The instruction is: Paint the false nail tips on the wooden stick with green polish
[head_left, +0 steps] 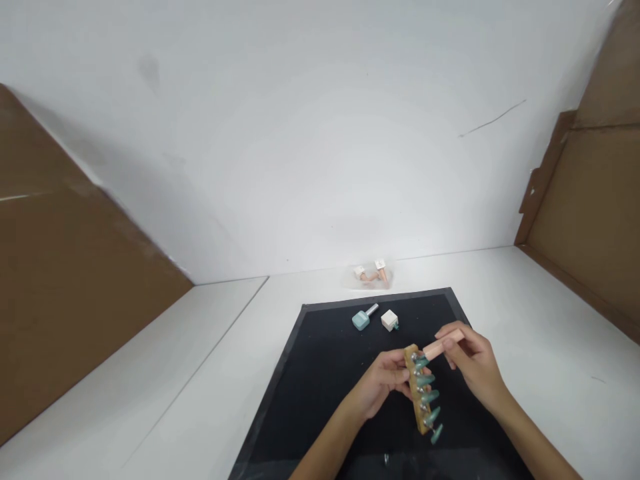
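Note:
My left hand (384,380) is closed around a wooden nail display bar (419,400). Several green nail tips (430,396) stick out from its right side on small metal mounts. Between the thumb and fingers of my right hand (473,360) is a peach-coloured stick (443,344). Its lower left end is at the uppermost green tip; whether they touch I cannot tell. Beyond my hands, a teal nail polish bottle (361,321) with a silvery cap lies on the black mat (320,373). Beside it is a white cube (389,320) with a small green piece at its lower right.
A clear plastic bag or tray (370,283) behind the mat holds two white cubes with peach-coloured parts. A white wall (320,147) rises at the back. Brown cardboard panels stand left (75,267) and right (590,207) of the white table (200,373).

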The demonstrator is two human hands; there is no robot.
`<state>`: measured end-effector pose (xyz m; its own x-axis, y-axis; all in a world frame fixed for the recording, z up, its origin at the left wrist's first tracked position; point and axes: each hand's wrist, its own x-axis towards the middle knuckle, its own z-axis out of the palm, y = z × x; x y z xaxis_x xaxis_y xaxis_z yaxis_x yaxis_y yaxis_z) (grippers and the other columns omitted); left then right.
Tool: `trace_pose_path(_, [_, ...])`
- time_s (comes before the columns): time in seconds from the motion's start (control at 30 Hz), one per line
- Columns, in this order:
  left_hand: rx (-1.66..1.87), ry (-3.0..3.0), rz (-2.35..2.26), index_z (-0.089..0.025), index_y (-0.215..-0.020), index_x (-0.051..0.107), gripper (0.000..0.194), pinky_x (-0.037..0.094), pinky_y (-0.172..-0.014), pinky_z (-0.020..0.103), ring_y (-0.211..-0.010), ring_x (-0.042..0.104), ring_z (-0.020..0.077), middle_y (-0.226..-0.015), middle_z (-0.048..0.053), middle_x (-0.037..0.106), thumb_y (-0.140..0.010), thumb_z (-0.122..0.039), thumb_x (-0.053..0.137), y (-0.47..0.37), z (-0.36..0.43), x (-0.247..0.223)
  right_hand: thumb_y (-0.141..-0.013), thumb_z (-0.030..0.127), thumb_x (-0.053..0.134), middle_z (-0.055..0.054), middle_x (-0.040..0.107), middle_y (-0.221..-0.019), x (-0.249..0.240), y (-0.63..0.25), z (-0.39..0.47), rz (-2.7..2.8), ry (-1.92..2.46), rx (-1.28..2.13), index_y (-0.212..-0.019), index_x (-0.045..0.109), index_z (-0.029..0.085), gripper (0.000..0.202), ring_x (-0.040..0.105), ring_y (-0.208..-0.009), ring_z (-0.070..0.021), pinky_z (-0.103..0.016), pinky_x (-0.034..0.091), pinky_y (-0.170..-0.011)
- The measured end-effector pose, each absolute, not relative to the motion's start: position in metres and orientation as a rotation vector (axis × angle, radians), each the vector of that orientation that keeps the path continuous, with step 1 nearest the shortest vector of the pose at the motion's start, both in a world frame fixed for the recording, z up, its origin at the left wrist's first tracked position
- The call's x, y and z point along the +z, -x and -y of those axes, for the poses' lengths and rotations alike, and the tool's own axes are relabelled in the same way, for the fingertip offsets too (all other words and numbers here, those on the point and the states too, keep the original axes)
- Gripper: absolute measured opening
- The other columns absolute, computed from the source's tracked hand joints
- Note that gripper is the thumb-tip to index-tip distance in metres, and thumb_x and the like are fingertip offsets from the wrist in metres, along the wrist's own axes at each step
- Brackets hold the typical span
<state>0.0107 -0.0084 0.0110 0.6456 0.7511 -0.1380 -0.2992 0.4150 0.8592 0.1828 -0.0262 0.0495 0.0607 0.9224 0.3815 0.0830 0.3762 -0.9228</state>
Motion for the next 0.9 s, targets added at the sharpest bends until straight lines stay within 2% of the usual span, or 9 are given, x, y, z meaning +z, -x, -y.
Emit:
trace_pose_path(0.17, [0.708,-0.917,-0.557,-0.012,-0.091,0.065,0.038,0.047,-0.057,0.029,-0.065,0.065,0.0231,-0.082,0.013,0.069,-0.059,-0.032,0.071,-0.010,0.008,0.009,-0.077,0.047,0.055,0.005,0.045,-0.048,0.046,-0.184,0.026,1.332,0.999,0.844,-0.071,0.059,0.018,0.030,0.040,-0.035,-0.0092,-0.020,0.036,-0.034])
trace_pose_path(0.7, [0.698,-0.889,-0.496,-0.013,-0.084,0.065,0.029,0.046,-0.058,0.029,-0.066,0.065,0.0237,-0.082,0.012,0.069,-0.061,-0.030,0.071,-0.008,0.008,0.008,-0.077,0.037,0.055,0.003,0.049,-0.048,0.057,-0.183,0.028,1.390,1.060,0.714,-0.062,0.058,0.019,0.024,0.042,-0.037,-0.0108,-0.022,0.035,-0.036])
trace_pose_path(0.9, [0.689,-0.858,-0.507,-0.014,-0.094,0.065,0.037,0.046,-0.059,0.029,-0.067,0.065,0.0227,-0.082,0.011,0.069,-0.060,-0.028,0.071,-0.007,0.008,0.009,-0.078,0.037,0.055,0.003,0.050,-0.046,0.057,-0.184,0.028,1.370,1.086,0.680,-0.060,0.056,0.020,0.024,0.042,-0.038,-0.0117,-0.022,0.034,-0.036])
